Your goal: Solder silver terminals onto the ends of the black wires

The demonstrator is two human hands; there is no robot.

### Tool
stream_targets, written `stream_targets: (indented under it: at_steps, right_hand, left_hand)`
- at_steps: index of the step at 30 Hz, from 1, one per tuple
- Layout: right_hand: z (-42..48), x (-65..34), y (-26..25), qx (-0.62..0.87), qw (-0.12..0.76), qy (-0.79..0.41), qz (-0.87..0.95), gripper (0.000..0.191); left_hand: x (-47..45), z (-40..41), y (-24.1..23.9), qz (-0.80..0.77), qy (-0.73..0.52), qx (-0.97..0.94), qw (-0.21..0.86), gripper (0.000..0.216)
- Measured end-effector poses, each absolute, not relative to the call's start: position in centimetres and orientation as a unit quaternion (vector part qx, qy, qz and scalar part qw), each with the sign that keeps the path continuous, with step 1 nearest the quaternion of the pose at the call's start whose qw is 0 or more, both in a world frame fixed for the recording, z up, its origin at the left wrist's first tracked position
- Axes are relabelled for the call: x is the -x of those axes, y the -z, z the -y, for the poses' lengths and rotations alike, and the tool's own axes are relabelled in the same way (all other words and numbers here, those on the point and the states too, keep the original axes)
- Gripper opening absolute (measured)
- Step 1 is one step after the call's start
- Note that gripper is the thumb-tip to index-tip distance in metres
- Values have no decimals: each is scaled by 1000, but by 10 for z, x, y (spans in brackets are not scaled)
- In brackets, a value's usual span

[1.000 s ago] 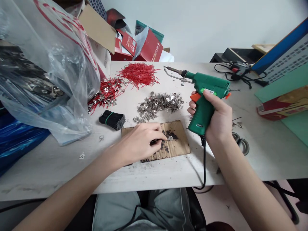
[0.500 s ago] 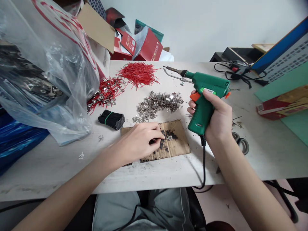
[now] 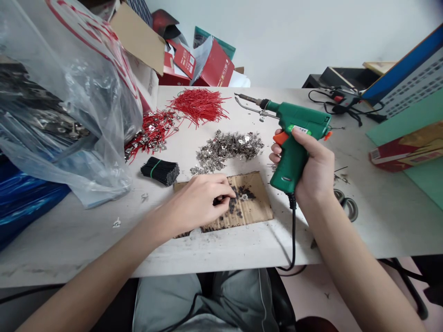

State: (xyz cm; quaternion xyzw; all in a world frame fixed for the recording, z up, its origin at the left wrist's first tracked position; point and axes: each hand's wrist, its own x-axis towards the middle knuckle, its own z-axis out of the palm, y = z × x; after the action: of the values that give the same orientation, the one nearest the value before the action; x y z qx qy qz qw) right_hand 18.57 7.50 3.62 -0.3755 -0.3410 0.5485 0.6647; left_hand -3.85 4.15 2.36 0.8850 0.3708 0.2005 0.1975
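My right hand [image 3: 313, 170] is wrapped around the grip of a green soldering gun [image 3: 294, 143]. The gun's metal tip and curved feed tube point up and left, well above the table. Over a scorched piece of cardboard [image 3: 258, 212], my left hand [image 3: 204, 200] is closed in a pinch. What its fingers hold is too small to make out, though something dark shows beneath them. Just right of the fingertips, a small metal terminal [image 3: 244, 197] lies on the blackened patch. A heap of similar metal terminals [image 3: 231, 150] lies behind the cardboard.
Left of the cardboard is a banded bundle of black wires [image 3: 160, 171]. Red wires [image 3: 200, 106] are piled farther back, beside red wires with terminals [image 3: 152, 133]. A plastic bag [image 3: 104, 92] bulges at left. Scissors [image 3: 348, 205] lie by my right wrist; a cable hangs from the gun.
My left hand has shifted very slightly left, still pinching over the cardboard. The soldering gun and my right hand stay practically where they were.
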Motion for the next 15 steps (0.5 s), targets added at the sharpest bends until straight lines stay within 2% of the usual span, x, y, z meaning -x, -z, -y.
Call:
stream_targets:
  at_steps: [15]
  right_hand:
    - [-74,-186,-36,362,667,-554,342,11]
  left_hand:
    - [38,-43,-20,-366,-196,-886,206,22]
